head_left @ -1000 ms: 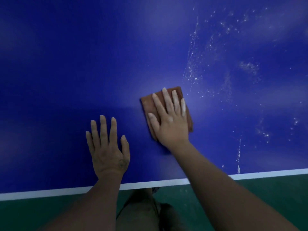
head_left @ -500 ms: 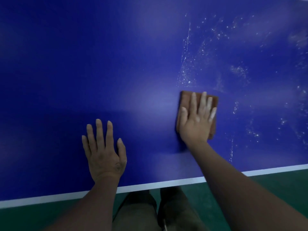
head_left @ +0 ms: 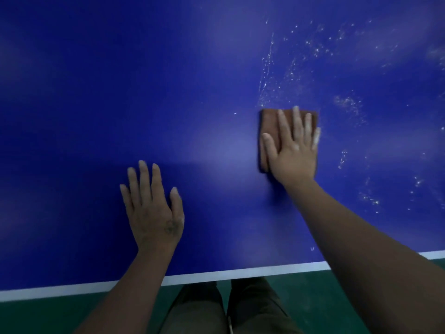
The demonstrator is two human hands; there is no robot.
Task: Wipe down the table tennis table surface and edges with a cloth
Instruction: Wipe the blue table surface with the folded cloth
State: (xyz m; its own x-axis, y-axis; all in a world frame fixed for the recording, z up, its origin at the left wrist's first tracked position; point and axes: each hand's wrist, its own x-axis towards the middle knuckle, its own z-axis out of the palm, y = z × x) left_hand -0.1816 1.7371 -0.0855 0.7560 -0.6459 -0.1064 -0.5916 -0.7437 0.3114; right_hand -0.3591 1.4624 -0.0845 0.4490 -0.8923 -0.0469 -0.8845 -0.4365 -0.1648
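The blue table tennis table (head_left: 96, 104) fills most of the view, with a white line (head_left: 240, 271) along its near edge. A folded brown cloth (head_left: 269, 124) lies flat on it right of centre. My right hand (head_left: 292, 150) presses on the cloth with straight, spread fingers and covers most of it. My left hand (head_left: 153, 208) rests flat on the bare surface, lower and to the left, fingers straight. White dust specks (head_left: 313, 59) spread above and to the right of the cloth.
Below the table's near edge is a green floor (head_left: 48, 317). My legs in dark trousers (head_left: 226, 309) stand close against that edge. More white specks (head_left: 368, 196) lie on the right side of the table.
My right hand has slid the cloth to the right and a little farther from me, up to the dusty patch. My left hand has stayed flat in place.
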